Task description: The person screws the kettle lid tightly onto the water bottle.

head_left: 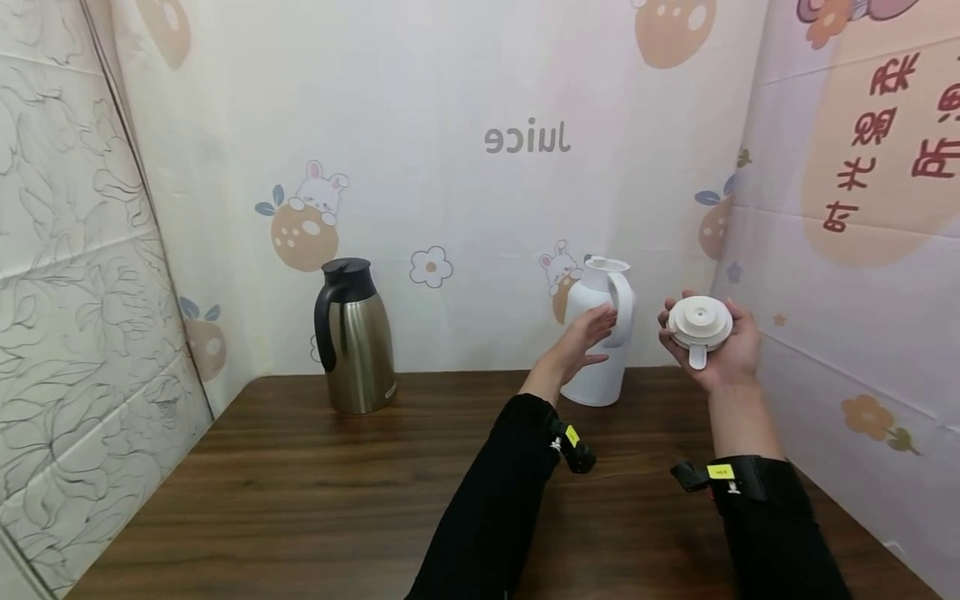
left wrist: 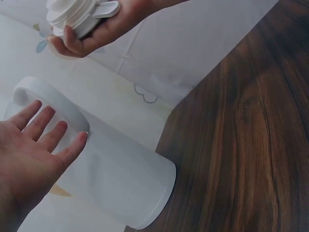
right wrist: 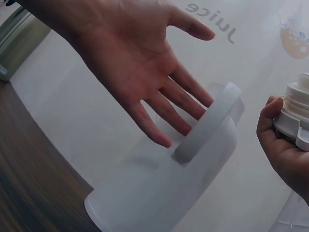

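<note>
A white vacuum jug [head_left: 592,362] stands upright near the table's back edge, its top without a lid and its loop handle [head_left: 622,308] turned toward the right hand's side. My left hand [head_left: 576,348] is held beside the handle, fingers extended and holding nothing; the left wrist view shows its palm [left wrist: 31,162]. In the right wrist view the fingertips lie close to the handle [right wrist: 210,123]; whether they touch cannot be told. To the right, my right hand [head_left: 738,354] grips the jug's white lid [head_left: 701,319] in the air, its stepped, threaded side facing up.
A steel vacuum jug [head_left: 363,350] with black lid and handle stands at the back left of the dark wooden table [head_left: 300,500]. Printed fabric [head_left: 465,192] hangs behind the table, and more hangs at both sides.
</note>
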{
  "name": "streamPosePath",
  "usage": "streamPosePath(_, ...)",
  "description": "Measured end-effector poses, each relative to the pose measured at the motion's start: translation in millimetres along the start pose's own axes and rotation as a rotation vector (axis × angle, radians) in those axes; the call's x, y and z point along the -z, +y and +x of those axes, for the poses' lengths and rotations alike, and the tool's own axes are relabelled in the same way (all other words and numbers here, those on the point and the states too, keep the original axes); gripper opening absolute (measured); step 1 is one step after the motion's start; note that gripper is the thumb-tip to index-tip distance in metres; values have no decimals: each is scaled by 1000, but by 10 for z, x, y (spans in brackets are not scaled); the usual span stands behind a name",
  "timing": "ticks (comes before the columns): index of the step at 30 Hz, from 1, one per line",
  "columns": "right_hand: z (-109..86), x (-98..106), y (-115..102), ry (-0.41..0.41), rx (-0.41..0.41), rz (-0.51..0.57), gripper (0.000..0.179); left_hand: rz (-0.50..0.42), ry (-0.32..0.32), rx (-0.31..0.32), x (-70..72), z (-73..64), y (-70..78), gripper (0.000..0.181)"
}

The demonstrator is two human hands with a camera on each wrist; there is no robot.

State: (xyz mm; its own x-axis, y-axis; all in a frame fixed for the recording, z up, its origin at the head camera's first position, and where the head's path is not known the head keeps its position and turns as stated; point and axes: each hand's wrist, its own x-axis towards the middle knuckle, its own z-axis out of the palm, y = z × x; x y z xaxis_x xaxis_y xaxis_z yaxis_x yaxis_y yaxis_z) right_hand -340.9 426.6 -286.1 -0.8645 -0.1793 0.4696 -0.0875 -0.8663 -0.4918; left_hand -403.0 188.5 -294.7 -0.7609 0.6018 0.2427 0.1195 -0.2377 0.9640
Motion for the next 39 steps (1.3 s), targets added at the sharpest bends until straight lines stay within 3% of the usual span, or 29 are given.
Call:
streamPosePath(10,9,24,23,-3,20,-16,56,37,41,34,-76,57,-62,83)
streamPosePath(25,16,-1,27,28,25,-30,52,121,14,80,197,-42,101,85)
streamPosePath(28,14,-2,23,27,15,-27,53,161,42,83,190,-49,137,85)
streamPosePath(35,4,3,22,15,15,-25,52,261,136,-43,25,16,221,66)
streamPosePath(39,12,1,21,24,17,-35,56,243,164,-111,-54,69,245,60)
